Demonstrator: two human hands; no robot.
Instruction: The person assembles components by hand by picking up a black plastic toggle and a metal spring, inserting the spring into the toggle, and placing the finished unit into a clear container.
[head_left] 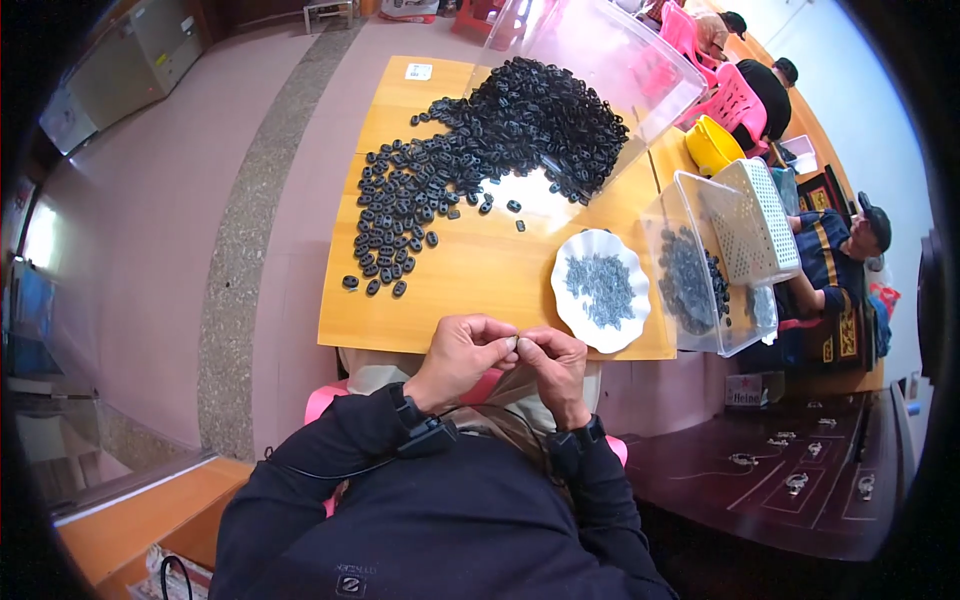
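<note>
My left hand [460, 357] and my right hand [556, 370] meet just past the table's near edge, fingertips pinched together. Between them is a tiny piece, mostly hidden by the fingers and too small to name. Right of my hands stands a white scalloped plate [567, 312] holding many small translucent grey pieces [602, 288]. Farther off, a large heap of small black oval parts [545, 115] spreads over the wooden table [480, 300]. Single black oval parts with two holes [398, 289] lie scattered toward its left side.
A large clear bin [672, 95] lies behind the heap. On the right are a clear box [735, 345] with black parts, a white perforated basket [757, 225] and a yellow bowl [712, 148]. Another person [835, 255] sits beyond them, near pink chairs [730, 100].
</note>
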